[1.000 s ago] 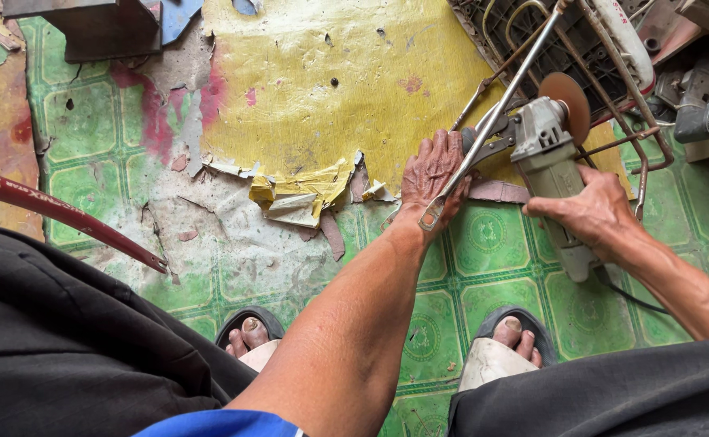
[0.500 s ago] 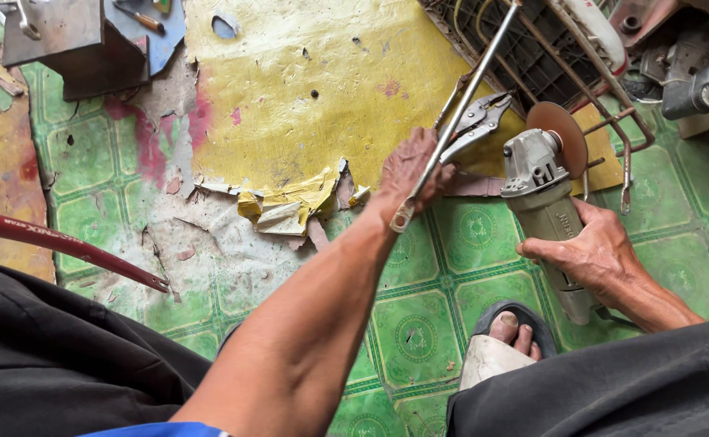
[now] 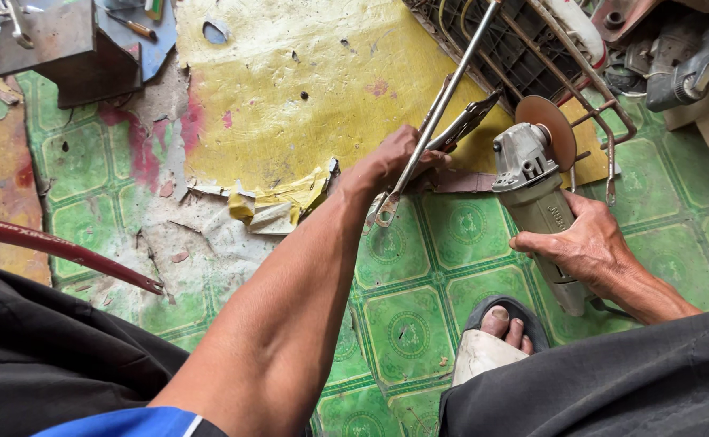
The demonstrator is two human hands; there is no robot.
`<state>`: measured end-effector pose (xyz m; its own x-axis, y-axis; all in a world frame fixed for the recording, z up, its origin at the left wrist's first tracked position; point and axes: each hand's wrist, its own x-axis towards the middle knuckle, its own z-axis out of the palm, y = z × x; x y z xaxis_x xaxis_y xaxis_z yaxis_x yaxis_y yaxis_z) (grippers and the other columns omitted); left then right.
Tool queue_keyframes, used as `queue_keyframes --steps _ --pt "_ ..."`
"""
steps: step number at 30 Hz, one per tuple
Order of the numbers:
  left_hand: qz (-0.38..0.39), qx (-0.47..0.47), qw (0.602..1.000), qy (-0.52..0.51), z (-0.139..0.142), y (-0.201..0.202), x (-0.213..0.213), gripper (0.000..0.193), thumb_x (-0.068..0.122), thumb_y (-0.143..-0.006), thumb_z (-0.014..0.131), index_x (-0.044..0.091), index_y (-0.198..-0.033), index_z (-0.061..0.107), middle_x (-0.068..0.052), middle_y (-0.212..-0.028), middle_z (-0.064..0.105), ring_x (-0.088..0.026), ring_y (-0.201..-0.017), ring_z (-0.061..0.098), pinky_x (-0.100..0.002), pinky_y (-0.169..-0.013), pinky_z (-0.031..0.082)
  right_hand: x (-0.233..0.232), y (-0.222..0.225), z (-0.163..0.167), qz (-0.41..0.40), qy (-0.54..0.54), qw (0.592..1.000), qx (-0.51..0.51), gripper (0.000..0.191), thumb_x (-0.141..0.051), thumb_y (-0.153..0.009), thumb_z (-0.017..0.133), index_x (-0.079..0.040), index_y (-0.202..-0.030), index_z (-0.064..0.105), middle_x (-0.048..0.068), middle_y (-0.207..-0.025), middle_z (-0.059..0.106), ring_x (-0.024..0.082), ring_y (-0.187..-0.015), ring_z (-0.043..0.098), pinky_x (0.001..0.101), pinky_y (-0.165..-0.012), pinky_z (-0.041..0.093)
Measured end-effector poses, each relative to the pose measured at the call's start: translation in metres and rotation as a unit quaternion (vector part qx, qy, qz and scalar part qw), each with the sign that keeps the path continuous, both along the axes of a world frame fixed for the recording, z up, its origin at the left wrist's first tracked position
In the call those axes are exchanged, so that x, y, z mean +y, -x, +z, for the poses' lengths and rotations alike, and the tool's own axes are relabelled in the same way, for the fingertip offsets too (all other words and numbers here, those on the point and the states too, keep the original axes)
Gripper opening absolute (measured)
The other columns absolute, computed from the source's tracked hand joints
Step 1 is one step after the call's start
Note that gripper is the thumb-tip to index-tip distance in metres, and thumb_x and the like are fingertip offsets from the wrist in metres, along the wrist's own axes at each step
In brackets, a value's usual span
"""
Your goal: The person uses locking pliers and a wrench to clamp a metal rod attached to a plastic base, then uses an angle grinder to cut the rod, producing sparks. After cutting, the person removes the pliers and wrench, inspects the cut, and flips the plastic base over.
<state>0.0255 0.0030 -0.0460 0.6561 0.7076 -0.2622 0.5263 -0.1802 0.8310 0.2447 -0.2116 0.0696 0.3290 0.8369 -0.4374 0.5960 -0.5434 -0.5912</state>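
The floor, covered in worn green patterned vinyl with a torn yellow sheet over it, lies cluttered, and a rusty wire rack leans at the top right with a long metal rod running down from it. The right hand wraps its fingers closed around the body of an angle grinder, whose disc stands beside the rack's wires. The left hand has its fingers curled tight around the rod near its lower end, with locking pliers clamped close by. The likeliest trouble, as I judge it, is the disc snagging a thin wire and kicking toward the bare left forearm, since only one hand steadies the tool. Sparks or a slip could also reach the sandalled foot just below the grinder.
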Motion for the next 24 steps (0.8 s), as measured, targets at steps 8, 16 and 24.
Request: queue_keyframes --steps 8,16,24 --pt "0.07 -0.111 0.986 0.1 -0.006 0.006 -0.019 0.042 0.042 -0.081 0.082 0.0 -0.087 0.081 -0.006 -0.065 0.072 -0.013 -0.054 0.066 -0.033 -0.051 0.055 -0.001 -0.003 0.002 0.012 0.002 1.0 -0.01 0.064 -0.028 -0.057 0.087 -0.003 -0.114 0.071 0.014 -0.097 0.078 0.025 -0.083 0.073 0.0394 -0.079 0.059" --pt "0.114 -0.154 0.942 0.276 0.017 0.011 -0.025 0.039 0.033 -0.081 0.082 0.0 -0.101 0.078 -0.01 -0.076 0.075 -0.015 -0.058 0.07 -0.032 -0.052 0.058 0.005 0.004 0.006 0.024 0.001 1.0 -0.017 0.061 -0.029 -0.057 0.087 -0.004 -0.111 0.072 0.014 -0.094 0.078 0.024 -0.081 0.072 0.0394 -0.077 0.059" --pt "0.138 -0.079 0.968 0.195 0.027 0.007 -0.019 0.04 0.034 -0.081 0.081 0.008 -0.111 0.077 -0.01 -0.088 0.078 -0.017 -0.07 0.072 -0.033 -0.065 0.061 0.013 0.001 0.005 0.038 0.003 0.999 -0.026 0.063 -0.031 -0.058 0.087 -0.003 -0.112 0.071 0.014 -0.095 0.078 0.025 -0.081 0.073 0.0396 -0.077 0.059"
